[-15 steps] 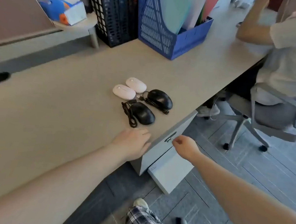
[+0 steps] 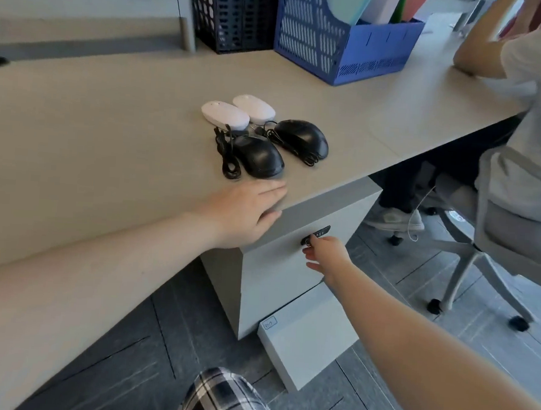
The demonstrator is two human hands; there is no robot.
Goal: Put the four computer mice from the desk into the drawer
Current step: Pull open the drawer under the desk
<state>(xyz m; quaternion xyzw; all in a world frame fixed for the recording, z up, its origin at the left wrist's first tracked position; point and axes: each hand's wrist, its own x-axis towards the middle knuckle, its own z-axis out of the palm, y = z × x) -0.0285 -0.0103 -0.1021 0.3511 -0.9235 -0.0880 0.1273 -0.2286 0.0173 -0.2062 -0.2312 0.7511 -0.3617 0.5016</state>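
On the bench (image 2: 108, 123), near its front edge, we see 4 mice: 2 white mice (image 2: 226, 114) behind 2 black corded mice (image 2: 259, 157). Our left hand (image 2: 246, 209) lies flat and open on the edge, holding nothing. Our right hand (image 2: 325, 253) has fingers curled at the dark handle (image 2: 316, 235) of the closed drawer (image 2: 277, 269). Behind, a blue file holder (image 2: 322, 42) carries folders.
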